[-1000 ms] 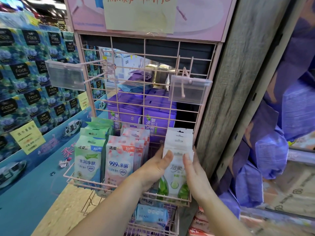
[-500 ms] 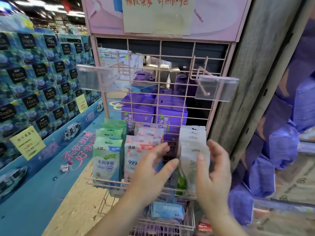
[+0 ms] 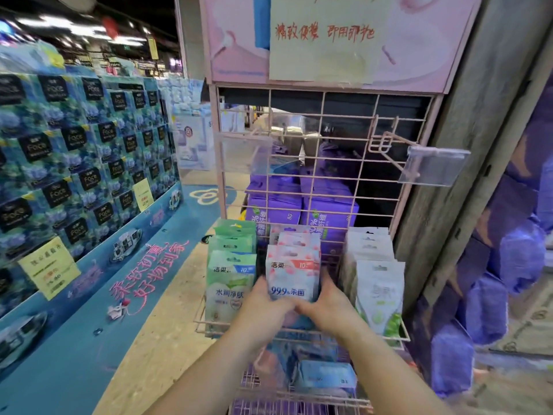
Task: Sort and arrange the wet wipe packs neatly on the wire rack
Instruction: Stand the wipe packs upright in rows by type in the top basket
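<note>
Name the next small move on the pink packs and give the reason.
Probably press the front pink pack back flush against its row: both the left hand and right hand grip its lower edge, and the green row and white row beside it look settled.

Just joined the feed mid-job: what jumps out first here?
Both hands, left hand and right hand, grip the front pink wet wipe pack in the middle row of the pink wire rack. Green packs stand left of it, white packs right. A wall of blue tissue packs fills the far left.
</note>
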Available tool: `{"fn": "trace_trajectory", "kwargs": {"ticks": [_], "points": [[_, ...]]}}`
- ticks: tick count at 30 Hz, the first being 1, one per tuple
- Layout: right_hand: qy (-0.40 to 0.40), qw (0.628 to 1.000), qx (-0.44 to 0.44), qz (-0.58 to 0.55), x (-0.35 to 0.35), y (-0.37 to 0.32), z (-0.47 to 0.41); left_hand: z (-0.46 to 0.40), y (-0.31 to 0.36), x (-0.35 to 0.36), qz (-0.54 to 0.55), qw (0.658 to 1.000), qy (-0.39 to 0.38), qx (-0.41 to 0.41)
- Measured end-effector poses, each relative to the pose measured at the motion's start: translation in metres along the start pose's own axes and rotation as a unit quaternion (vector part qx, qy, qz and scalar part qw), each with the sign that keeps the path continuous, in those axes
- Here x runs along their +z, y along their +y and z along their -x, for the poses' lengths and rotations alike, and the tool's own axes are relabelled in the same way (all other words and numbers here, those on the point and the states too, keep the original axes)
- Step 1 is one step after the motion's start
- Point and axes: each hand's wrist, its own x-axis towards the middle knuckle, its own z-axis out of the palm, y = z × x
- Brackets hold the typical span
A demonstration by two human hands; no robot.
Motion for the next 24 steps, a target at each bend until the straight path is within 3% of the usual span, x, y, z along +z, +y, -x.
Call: {"fn": "trace_trajectory", "kwargs": {"ticks": [5,11,16,20,24], "points": [[-0.043,0.995,-0.021,-0.09,-0.002,0.008,-0.002,-0.028,0.009,0.004,0.127,0.991,-0.014,-0.044],[-0.093,0.975,-0.033,-0.198,-0.006,0.006,-0.021,-0.037,0.019,0.016,0.143,0.988,-0.044,-0.045],[-0.044,0.973,-0.095,-0.207,-0.007,0.004,-0.017,-0.033,0.019,0.014,0.191,0.979,-0.066,0.009],[0.007,0.971,-0.095,-0.221,-0.012,0.014,-0.02,-0.037,0.018,0.022,0.119,0.988,-0.098,0.03],[-0.022,0.976,-0.075,-0.202,-0.012,0.02,-0.018,-0.038,0.007,0.022,0.066,0.989,-0.129,0.016]]}}
